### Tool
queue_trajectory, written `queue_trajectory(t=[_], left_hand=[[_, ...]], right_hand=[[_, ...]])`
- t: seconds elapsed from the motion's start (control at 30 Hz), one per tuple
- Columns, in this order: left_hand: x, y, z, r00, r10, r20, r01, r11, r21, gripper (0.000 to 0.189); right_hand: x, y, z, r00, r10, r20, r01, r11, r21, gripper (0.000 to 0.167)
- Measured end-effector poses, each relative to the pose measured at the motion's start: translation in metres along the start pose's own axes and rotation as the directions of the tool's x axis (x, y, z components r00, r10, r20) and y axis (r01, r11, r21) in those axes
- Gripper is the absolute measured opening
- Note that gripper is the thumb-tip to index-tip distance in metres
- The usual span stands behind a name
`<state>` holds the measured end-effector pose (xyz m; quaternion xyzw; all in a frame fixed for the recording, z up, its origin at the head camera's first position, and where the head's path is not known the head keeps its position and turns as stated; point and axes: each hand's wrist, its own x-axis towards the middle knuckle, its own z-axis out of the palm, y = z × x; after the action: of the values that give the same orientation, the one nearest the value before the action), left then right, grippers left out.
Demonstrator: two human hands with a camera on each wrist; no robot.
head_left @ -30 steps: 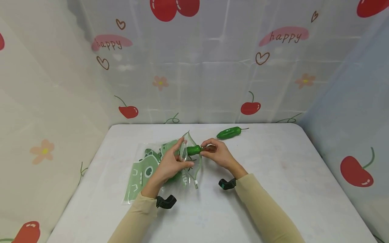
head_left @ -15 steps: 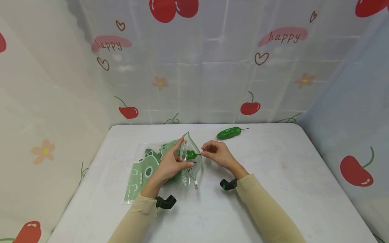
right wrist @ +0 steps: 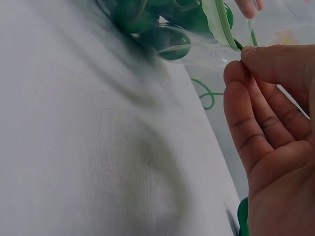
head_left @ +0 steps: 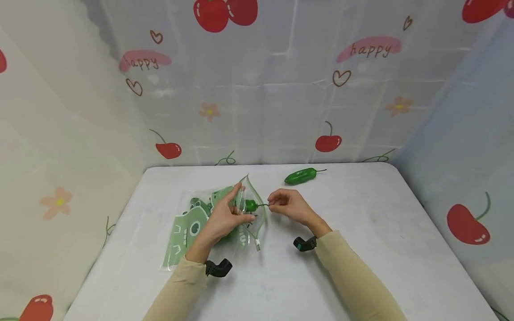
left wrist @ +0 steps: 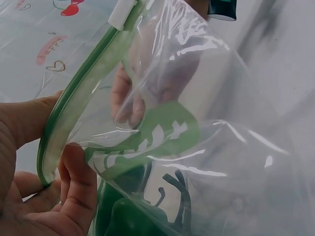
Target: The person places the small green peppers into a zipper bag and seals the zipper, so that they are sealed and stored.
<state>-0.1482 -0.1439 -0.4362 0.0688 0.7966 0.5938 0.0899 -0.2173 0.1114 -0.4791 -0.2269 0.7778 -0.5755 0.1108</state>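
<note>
My left hand (head_left: 221, 218) grips the mouth of a clear zip bag (head_left: 176, 243) with a green cartoon print, fingers and thumb spread at its green-edged opening. A green chili pepper (head_left: 250, 205) lies mostly inside that opening, its thin stem sticking out to the right. Thumb and fingertips of my right hand (head_left: 291, 207) pinch the end of the stem. Through the plastic, more green peppers (left wrist: 130, 216) with dark stems show in the left wrist view. The right wrist view also has several glossy peppers (right wrist: 174, 43) in the bag. A white slider (left wrist: 121, 14) sits on the zip.
Another green chili pepper (head_left: 301, 176) lies on the white table (head_left: 361, 240) near its back edge, beyond my right hand. Behind the table hangs a pale curtain (head_left: 265, 111) printed with cherries and hearts. More of this sheeting flanks both sides.
The pepper has gone further left into the bag, and my right fingers have slipped from its body to the stem's end. My left hand keeps its place at the opening.
</note>
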Motion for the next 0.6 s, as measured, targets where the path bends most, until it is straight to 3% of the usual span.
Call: queue_trajectory(t=[0.23, 0.6], left_hand=[[0.0002, -0.0018, 0.0005, 1.000, -0.002, -0.006, 0.002, 1.000, -0.009, 0.113], [-0.0013, -0.0023, 0.0005, 1.000, -0.005, -0.001, 0.005, 1.000, -0.021, 0.112]], right_hand=[[0.0011, -0.0031, 0.0041, 0.999, -0.027, -0.025, 0.028, 0.999, 0.028, 0.020], [0.0024, -0.0056, 0.0101, 0.997, 0.021, -0.077, -0.019, 1.000, 0.017, 0.021]])
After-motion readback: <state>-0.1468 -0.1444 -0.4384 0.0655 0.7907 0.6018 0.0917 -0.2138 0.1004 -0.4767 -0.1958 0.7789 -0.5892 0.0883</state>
